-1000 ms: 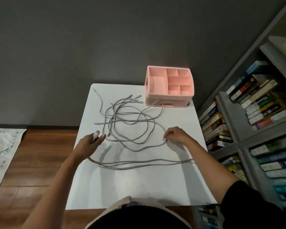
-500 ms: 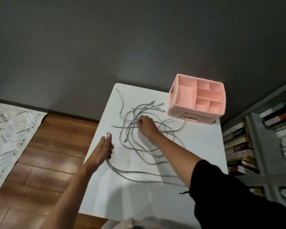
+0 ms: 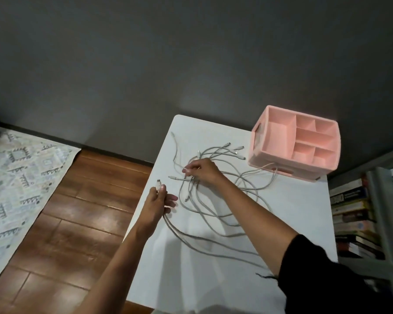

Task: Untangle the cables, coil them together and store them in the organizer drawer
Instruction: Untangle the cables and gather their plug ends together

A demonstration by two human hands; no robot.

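Head view: pale grey cables (image 3: 216,215), tangled loops.

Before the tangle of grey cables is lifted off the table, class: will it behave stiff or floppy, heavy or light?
Probably floppy: the cables lie in loose curves on the table and trail limply from the left hand. Likely light, being thin. Crossed loops by the right hand would probably snag and drag together.
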